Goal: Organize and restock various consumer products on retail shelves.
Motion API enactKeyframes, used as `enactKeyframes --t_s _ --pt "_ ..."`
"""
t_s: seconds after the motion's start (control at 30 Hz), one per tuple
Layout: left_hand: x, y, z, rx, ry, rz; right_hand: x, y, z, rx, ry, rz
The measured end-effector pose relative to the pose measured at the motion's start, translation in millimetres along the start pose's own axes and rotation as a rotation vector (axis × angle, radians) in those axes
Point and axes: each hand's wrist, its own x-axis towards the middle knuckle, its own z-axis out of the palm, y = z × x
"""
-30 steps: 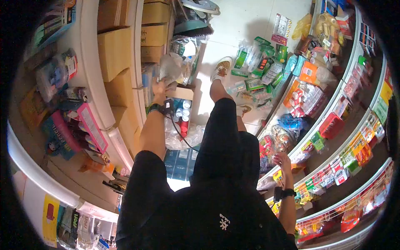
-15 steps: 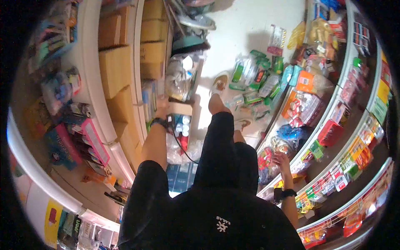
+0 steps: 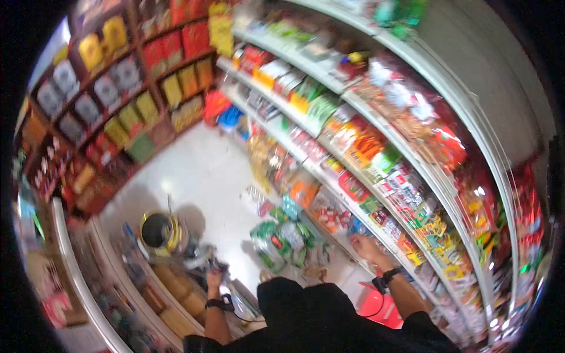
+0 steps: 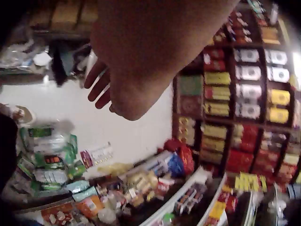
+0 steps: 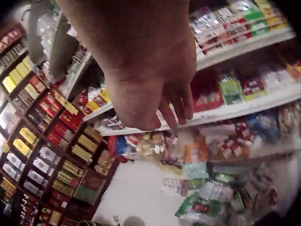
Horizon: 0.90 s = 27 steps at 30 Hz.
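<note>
My left hand (image 3: pixel 216 276) hangs beside the low left shelf, and its fingers (image 4: pixel 98 87) stretch out loosely with nothing in them in the left wrist view. Over by the right shelves is my right hand (image 3: pixel 366 250); its fingers (image 5: pixel 176 106) are extended and hold nothing. On the floor between the hands lies a heap of green and clear plastic packets (image 3: pixel 282 241). A printed card (image 3: pixel 254 200) lies flat just beyond the heap. The right hand overlaps the lowest shelf's packaged goods in the head view.
Tiered white shelves (image 3: pixel 329 138) full of snack packets curve along the right. A dark wooden rack (image 3: pixel 144 88) with boxes stands at the back. At the left are a round yellow-rimmed bucket (image 3: pixel 158 229) and cardboard boxes (image 3: pixel 170 282). A red plastic object (image 3: pixel 379 303) sits low at right.
The head view has swung up towards the back rack. My left hand has come away from the low shelf and box where it reached before. The right hand remains by the right shelves.
</note>
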Motion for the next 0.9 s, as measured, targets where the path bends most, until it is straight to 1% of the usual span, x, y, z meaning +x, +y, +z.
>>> enactKeyframes --t_s 0.03,0.07,0.1,0.17,0.23,0.27,0.3,0.33,0.4,0.43,0.47,0.5,0.53,0.57,0.6,0.63,0.67,0.73,0.77,0.8,0.83,0.87,0.9 --pt "29 35 15 0.189 0.123 0.097 2 -15 -26 0.031 0.064 0.006" --pt "38 57 27 0.192 0.026 0.181 0 -22 -52 -0.051 0.182 -0.154" --pt "28 127 37 0.186 -0.073 0.264 -1 -29 -80 -0.142 0.293 -0.299" --pt "11 241 70 0.39 -0.04 0.619 2 -37 -125 -0.234 0.437 -0.319" --pt "-20 344 111 0.396 -0.054 0.75 -3 -58 -187 -0.189 0.509 -0.418" --pt "-31 387 131 0.402 -0.092 0.881 -4 -61 -217 -0.299 0.613 -0.573" --pt "-44 427 152 0.438 -0.1 0.919 -5 -63 -247 -0.417 0.716 -0.726" --pt "-61 467 172 0.475 -0.097 1.04 -8 -68 -277 -0.411 0.759 -0.698" --pt "-104 543 208 0.54 -0.074 1.165 -24 -86 -335 -0.434 0.82 -0.665" --pt "-118 576 226 0.519 -0.047 1.296 -30 -93 -365 -0.466 0.848 -0.664" --pt "-131 608 243 0.493 -0.017 1.427 -27 -93 -394 -0.511 0.892 -0.702" --pt "-154 642 258 0.496 0.019 1.467 -23 -91 -422 -0.555 0.933 -0.738" --pt "-182 676 273 0.499 0.055 1.508 -19 -93 -448 -0.533 0.991 -0.731" --pt "-205 707 287 0.477 0.082 1.592 -14 -99 -475 -0.514 1.05 -0.727" --pt "-225 736 304 0.454 0.111 1.677 -11 -106 -504 -0.496 1.066 -0.727" --pt "-238 762 323 0.419 0.185 1.783 -4 -110 -532 -0.476 1.078 -0.728" --pt "-250 785 341 0.381 0.26 1.886 13 -111 -563 -0.48 1.056 -0.672" --pt "-279 827 376 0.321 0.304 1.93 41 -114 -620 -0.499 1.007 -0.541" --pt "-287 847 392 0.323 0.312 1.925 49 -119 -646 -0.517 0.977 -0.467" --pt "-290 865 406 0.294 0.383 1.994 56 -124 -669 -0.53 0.927 -0.435" --pt "-289 882 419 0.261 0.457 2.061 68 -127 -693 -0.546 0.878 -0.404" --pt "-280 896 430 0.256 0.466 2.053 93 -131 -721 -0.554 0.872 -0.412" --pt "-267 908 443 0.222 0.445 2.057 121 -131 -750 -0.563 0.859 -0.338"
